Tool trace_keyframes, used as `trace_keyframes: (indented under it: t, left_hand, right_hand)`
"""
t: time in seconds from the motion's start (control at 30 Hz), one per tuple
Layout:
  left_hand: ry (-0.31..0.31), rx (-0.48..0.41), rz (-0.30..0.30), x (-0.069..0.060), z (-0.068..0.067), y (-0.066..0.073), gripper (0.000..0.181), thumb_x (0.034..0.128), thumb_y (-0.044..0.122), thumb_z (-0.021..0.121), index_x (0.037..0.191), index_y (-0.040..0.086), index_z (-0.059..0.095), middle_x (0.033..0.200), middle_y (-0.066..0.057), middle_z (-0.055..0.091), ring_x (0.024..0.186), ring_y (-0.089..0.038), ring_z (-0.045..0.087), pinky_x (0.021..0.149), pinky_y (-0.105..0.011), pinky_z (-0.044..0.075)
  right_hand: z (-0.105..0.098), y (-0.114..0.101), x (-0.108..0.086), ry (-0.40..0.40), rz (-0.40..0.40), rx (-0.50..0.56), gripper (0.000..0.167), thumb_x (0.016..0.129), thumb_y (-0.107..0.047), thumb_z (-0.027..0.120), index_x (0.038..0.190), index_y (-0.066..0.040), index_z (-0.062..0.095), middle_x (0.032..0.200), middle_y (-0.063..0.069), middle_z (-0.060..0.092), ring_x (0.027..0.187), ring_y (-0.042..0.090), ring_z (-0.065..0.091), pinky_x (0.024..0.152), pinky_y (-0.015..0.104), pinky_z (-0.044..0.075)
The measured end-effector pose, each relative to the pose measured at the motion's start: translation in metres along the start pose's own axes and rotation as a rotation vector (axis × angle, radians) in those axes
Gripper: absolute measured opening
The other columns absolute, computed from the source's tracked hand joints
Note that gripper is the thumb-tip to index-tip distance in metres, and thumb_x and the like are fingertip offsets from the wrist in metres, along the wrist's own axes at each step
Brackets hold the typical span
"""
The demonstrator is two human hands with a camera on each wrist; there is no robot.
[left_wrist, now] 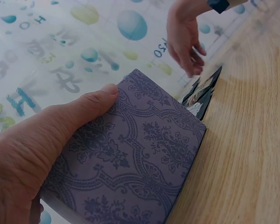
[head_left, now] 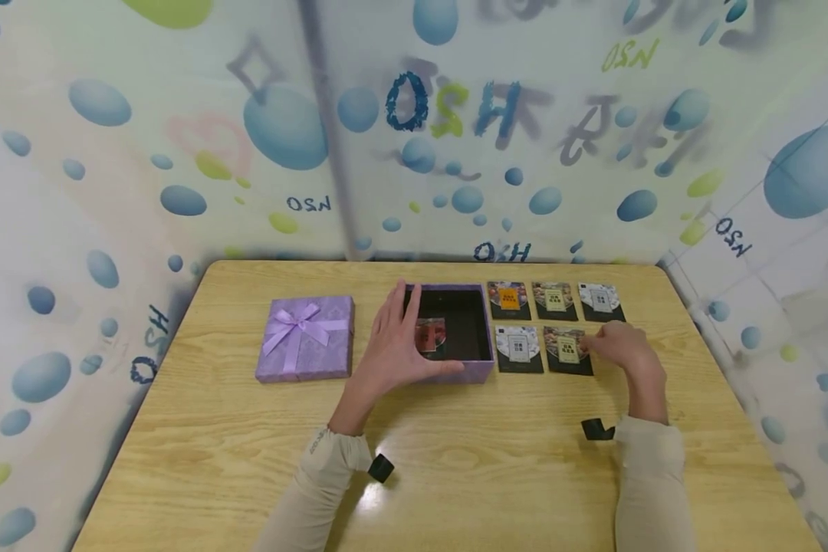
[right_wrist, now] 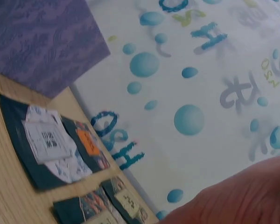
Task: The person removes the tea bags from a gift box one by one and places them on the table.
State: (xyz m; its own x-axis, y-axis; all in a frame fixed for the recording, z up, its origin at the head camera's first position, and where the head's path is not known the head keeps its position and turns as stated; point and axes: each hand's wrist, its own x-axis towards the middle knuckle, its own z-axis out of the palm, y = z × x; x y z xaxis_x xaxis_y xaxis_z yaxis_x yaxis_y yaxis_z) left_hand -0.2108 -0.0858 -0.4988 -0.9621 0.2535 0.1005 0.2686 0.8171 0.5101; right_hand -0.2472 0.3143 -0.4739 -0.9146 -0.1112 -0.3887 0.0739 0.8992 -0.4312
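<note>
My left hand (head_left: 395,349) grips an uncovered purple box (head_left: 479,373), its thumb along the front wall and its fingers over the left side. The left wrist view shows that thumb lying against the patterned box wall (left_wrist: 130,154). Inside the dark box is a red packet (head_left: 433,337), partly behind the hand. My right hand (head_left: 624,349) is at the right edge of a black packet with a yellow-green label (head_left: 567,362). Its fingers (left_wrist: 191,65) hang loosely bent above the packets in the left wrist view, holding nothing I can see.
A lilac lid with a ribbon bow (head_left: 327,356) lies left of the box. Right of the box lie a white-label packet (head_left: 520,350), an orange-label packet (head_left: 509,297), another yellow-green one (head_left: 554,300) and another white one (head_left: 601,300). A patterned wall covering (head_left: 566,230) rises behind the table.
</note>
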Motion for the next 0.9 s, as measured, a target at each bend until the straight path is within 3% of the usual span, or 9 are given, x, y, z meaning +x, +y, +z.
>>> trace_keyframes:
  t: [0.03, 0.13, 0.2, 0.27, 0.4, 0.6, 0.73, 0.9]
  left_hand:
    - [-0.002, -0.001, -0.002, 0.000, 0.000, 0.000, 0.145, 0.0663, 0.091, 0.071, 0.169, 0.024, -0.007, 0.175, -0.002, -0.018, 0.162, -0.034, 0.001, 0.127, -0.060, 0.012]
    - [-0.007, 0.005, -0.007, 0.000, 0.000, -0.001, 0.145, 0.0661, 0.091, 0.070, 0.168, 0.026, -0.010, 0.174, -0.002, -0.018, 0.162, -0.035, 0.001, 0.127, -0.060, 0.012]
    - [-0.011, 0.003, -0.007, 0.000, 0.000, 0.000, 0.145, 0.0664, 0.091, 0.071, 0.168, 0.026, -0.010, 0.174, -0.001, -0.019, 0.162, -0.034, -0.001, 0.127, -0.060, 0.011]
    - [-0.009, 0.000, -0.003, 0.000, 0.000, 0.000, 0.145, 0.0669, 0.090, 0.072, 0.169, 0.024, -0.008, 0.174, -0.002, -0.019, 0.162, -0.034, 0.000, 0.127, -0.060, 0.011]
    - [-0.006, -0.009, 0.003, -0.001, 0.000, 0.000, 0.145, 0.0675, 0.088, 0.074, 0.170, 0.021, -0.004, 0.174, -0.002, -0.018, 0.162, -0.034, -0.001, 0.127, -0.060, 0.011]
    - [-0.010, -0.001, 0.006, 0.000, 0.002, 0.000, 0.145, 0.0683, 0.089, 0.072, 0.169, 0.024, -0.009, 0.174, -0.002, -0.021, 0.162, -0.033, -0.002, 0.127, -0.060, 0.012]
    - [-0.003, 0.005, 0.016, -0.001, 0.002, 0.001, 0.144, 0.0691, 0.087, 0.073, 0.168, 0.024, -0.011, 0.174, -0.004, -0.019, 0.162, -0.034, -0.001, 0.127, -0.060, 0.012]
    - [0.007, 0.015, 0.023, -0.002, -0.001, 0.001, 0.144, 0.0703, 0.085, 0.075, 0.168, 0.023, -0.011, 0.175, -0.007, -0.016, 0.162, -0.034, -0.001, 0.127, -0.059, 0.013]
  right_hand:
    - [0.000, -0.002, 0.001, 0.033, -0.026, 0.014, 0.048, 0.104, -0.025, 0.050, 0.059, -0.017, 0.039, 0.055, -0.006, 0.030, 0.052, 0.012, 0.025, 0.057, 0.034, 0.030]
    - [0.000, -0.018, -0.001, 0.112, -0.116, 0.088, 0.033, 0.106, -0.011, 0.040, 0.079, 0.000, 0.056, 0.069, 0.012, 0.053, 0.057, 0.017, 0.040, 0.056, 0.035, 0.037]
    - [0.002, -0.033, -0.002, 0.152, -0.196, 0.122, 0.028, 0.107, -0.006, 0.037, 0.101, 0.008, 0.061, 0.089, 0.023, 0.061, 0.065, 0.020, 0.048, 0.060, 0.036, 0.041]
    - [0.007, -0.050, -0.003, 0.188, -0.271, 0.153, 0.028, 0.108, -0.003, 0.040, 0.121, 0.010, 0.061, 0.110, 0.028, 0.064, 0.076, 0.024, 0.055, 0.066, 0.037, 0.045]
    - [0.025, -0.087, 0.000, 0.261, -0.430, 0.231, 0.021, 0.108, -0.005, 0.051, 0.120, 0.004, 0.065, 0.111, 0.023, 0.067, 0.086, 0.025, 0.057, 0.075, 0.039, 0.048]
    - [0.056, -0.130, 0.007, 0.346, -0.637, 0.308, 0.014, 0.105, -0.003, 0.057, 0.113, 0.000, 0.068, 0.106, 0.014, 0.062, 0.088, 0.023, 0.059, 0.076, 0.032, 0.052]
    - [0.069, -0.150, 0.009, 0.392, -0.682, 0.315, 0.011, 0.104, -0.001, 0.059, 0.108, -0.002, 0.069, 0.105, 0.013, 0.059, 0.086, 0.022, 0.058, 0.075, 0.036, 0.052]
    - [0.081, -0.172, 0.013, 0.328, -0.653, 0.225, 0.013, 0.103, -0.003, 0.060, 0.113, 0.001, 0.068, 0.114, 0.017, 0.059, 0.092, 0.025, 0.062, 0.080, 0.043, 0.056]
